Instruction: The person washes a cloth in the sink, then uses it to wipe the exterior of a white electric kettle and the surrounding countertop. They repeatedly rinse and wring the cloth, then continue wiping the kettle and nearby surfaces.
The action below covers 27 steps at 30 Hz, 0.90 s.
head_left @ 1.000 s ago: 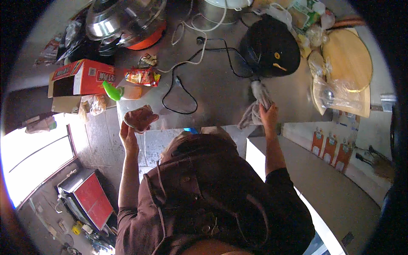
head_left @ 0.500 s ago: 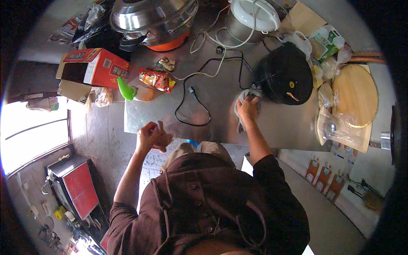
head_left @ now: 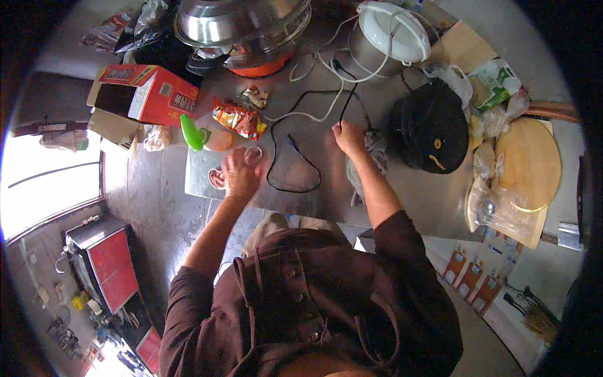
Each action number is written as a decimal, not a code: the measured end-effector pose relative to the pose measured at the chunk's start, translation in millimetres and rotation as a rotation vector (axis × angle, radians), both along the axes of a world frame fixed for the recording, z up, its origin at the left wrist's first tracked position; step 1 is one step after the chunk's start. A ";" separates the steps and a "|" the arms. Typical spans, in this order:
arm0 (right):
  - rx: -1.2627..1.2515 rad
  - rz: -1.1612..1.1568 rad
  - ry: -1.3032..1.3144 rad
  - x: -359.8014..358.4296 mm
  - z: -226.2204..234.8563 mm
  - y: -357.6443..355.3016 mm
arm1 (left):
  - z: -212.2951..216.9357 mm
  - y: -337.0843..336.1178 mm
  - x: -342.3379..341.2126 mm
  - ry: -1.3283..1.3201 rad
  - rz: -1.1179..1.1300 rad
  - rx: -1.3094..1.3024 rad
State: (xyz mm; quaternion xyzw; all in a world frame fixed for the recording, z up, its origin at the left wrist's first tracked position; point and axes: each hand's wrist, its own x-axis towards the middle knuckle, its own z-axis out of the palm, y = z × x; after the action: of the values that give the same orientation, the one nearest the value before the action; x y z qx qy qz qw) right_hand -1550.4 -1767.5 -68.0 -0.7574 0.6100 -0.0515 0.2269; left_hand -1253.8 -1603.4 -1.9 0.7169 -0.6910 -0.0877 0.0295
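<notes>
My right hand (head_left: pixel 349 138), fingers closed, grips a black power cord (head_left: pixel 344 108) and pulls a stretch of it straight. A grey cloth (head_left: pixel 375 154) lies crumpled on the table beside my right wrist, next to a round black cloth-like bundle (head_left: pixel 433 125). Over the table's left front part is my left hand (head_left: pixel 240 173), its fingers curled and slightly blurred. Something pale shows at its fingertips, too unclear to name. The cord's plug end (head_left: pixel 292 142) lies between my hands. Close to my left hand stands a spray bottle (head_left: pixel 217 139) with a green head.
The metal table (head_left: pixel 314 204) also bears a red and yellow packet (head_left: pixel 240 119), a red carton (head_left: pixel 164 97), a lidded steel pan (head_left: pixel 245 25), and a white-lidded pot (head_left: pixel 396 34) with a pale cord. At right are plastic bags and a round wooden board (head_left: pixel 527 160).
My right hand has let go of the grey cloth and moved left onto the black cord, partly lifting it. My left hand has moved forward and right, over the table.
</notes>
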 end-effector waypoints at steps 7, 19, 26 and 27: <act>0.118 -0.488 -0.996 -12.0 159.6 19.9 | -47.8 -44.1 -70.8 0.164 0.254 0.208; 0.077 -0.328 -1.541 -71.3 352.2 125.8 | -54.3 -28.8 -54.4 0.412 0.130 0.329; -0.227 -0.003 -0.672 -13.9 278.6 200.1 | 49.5 -13.9 -76.1 2.028 0.293 0.692; -0.276 0.049 -0.554 -1.6 261.2 213.6 | 78.0 -11.7 -89.6 2.148 0.242 0.750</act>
State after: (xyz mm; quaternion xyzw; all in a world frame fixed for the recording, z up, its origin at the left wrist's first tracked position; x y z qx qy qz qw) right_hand -1552.0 -1553.9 193.2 -0.7528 0.4937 -0.3329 0.2806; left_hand -1343.4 -1615.1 76.0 0.2971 -0.1658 -0.8523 0.3973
